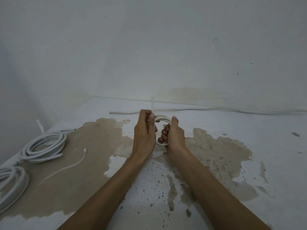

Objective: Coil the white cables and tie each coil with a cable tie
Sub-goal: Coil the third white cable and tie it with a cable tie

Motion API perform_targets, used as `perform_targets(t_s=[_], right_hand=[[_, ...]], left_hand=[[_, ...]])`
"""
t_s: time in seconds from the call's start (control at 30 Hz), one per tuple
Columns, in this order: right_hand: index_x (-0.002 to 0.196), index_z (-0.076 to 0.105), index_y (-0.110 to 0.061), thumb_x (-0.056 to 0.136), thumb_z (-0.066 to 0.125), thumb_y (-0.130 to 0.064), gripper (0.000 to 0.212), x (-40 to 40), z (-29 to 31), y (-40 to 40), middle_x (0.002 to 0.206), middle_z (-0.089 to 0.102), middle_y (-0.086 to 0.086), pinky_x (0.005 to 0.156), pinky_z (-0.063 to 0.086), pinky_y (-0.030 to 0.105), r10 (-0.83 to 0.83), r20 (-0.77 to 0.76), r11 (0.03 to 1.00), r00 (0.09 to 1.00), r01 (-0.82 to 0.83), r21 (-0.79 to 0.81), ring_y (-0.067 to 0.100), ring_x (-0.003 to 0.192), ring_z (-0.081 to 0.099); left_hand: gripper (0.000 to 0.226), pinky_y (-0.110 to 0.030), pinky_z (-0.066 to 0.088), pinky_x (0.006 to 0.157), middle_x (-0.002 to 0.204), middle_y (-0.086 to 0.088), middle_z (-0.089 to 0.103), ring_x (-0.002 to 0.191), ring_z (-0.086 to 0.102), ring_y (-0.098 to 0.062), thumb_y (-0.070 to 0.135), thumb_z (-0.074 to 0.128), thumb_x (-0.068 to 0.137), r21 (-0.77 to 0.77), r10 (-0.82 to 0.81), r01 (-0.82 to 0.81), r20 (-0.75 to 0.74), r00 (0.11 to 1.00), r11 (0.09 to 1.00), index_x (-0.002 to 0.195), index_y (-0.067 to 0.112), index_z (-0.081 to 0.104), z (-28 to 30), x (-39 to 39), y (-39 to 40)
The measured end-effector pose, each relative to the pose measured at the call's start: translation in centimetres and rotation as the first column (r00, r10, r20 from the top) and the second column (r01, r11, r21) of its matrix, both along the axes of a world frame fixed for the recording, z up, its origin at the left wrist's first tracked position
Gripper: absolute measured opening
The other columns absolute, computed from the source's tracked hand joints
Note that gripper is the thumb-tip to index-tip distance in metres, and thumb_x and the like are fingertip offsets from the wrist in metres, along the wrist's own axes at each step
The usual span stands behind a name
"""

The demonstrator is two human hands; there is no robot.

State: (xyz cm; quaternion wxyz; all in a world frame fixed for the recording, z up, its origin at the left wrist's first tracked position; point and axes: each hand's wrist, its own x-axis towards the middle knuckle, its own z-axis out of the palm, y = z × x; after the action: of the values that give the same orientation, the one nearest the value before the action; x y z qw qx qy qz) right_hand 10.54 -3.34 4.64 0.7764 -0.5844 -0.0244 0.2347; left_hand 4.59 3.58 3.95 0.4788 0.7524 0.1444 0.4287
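— Where's the small white round cable coil point(162, 120)?

— I see it at centre, held upright over the floor.

— Hands?

— My left hand point(144, 130) pinches a thin white cable tie point(152, 105) at eleven o'clock; my right hand point(174, 135) grips the coil's three o'clock side.

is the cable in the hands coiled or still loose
Coiled: the cable forms a small ring gripped between the left hand and right hand.
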Motion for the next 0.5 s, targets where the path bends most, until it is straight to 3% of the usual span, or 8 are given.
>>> perform_targets(t_s=[0.17, 0.27, 0.4, 0.5], right_hand=[[0.081, 0.054, -0.006, 0.103, 0.034, -0.036, 0.042, -0.3, 0.6, 0.3, 0.064, 0.059, 0.008, 0.058, 0.048, 0.033, 0.127, -0.023, 0.991, 0.992, -0.128, -0.042, 0.018, 0.049, 0.056], [0.092, 0.059, -0.002, 0.104, 0.032, -0.036, 0.045, 0.0, 0.9, 0.0, 0.076, 0.067, 0.015, 0.067, 0.055, 0.039, 0.167, -0.022, 0.983, 0.986, -0.168, -0.069, 0.024, 0.061, 0.066], [0.095, 0.062, -0.003, 0.104, 0.029, -0.042, 0.052, 0.5, 0.7, -0.4, 0.078, 0.073, 0.017, 0.072, 0.059, 0.040, 0.206, -0.047, 0.970, 0.977, -0.210, -0.120, 0.029, 0.069, 0.070], [0.099, 0.066, -0.005, 0.102, 0.032, -0.042, 0.051, 0.7, 0.5, -0.4, 0.087, 0.077, 0.019, 0.089, 0.058, 0.052, 0.223, -0.059, 0.967, 0.973, -0.228, -0.114, 0.036, 0.089, 0.074]], left_hand=[[0.020, -0.016, 0.045, 0.065, 0.080, 0.013, 0.053, 0.071, 0.052, 0.000, 0.032, 0.037, 0.109, -0.117, 0.024, -0.022, 0.021, 0.999, 0.993, 0.105, 0.017, 0.050, -0.2, -0.4, 0.0], [0.021, -0.015, 0.045, 0.068, 0.084, 0.010, 0.054, 0.073, 0.053, 0.001, 0.031, 0.038, 0.109, -0.134, 0.002, 0.001, 0.021, 1.000, 0.991, 0.104, 0.016, 0.051, -0.2, -0.6, -0.2], [0.022, -0.011, 0.045, 0.066, 0.086, 0.005, 0.055, 0.072, 0.054, 0.002, 0.028, 0.039, 0.109, -0.112, -0.023, 0.026, 0.028, 0.999, 0.993, 0.105, 0.011, 0.052, 0.0, -0.7, -0.5], [0.023, -0.013, 0.046, 0.070, 0.088, 0.003, 0.060, 0.077, 0.058, -0.001, 0.029, 0.040, 0.109, -0.096, -0.032, 0.035, 0.032, 0.999, 0.995, 0.105, 0.011, 0.053, -0.1, -0.7, -0.5]])
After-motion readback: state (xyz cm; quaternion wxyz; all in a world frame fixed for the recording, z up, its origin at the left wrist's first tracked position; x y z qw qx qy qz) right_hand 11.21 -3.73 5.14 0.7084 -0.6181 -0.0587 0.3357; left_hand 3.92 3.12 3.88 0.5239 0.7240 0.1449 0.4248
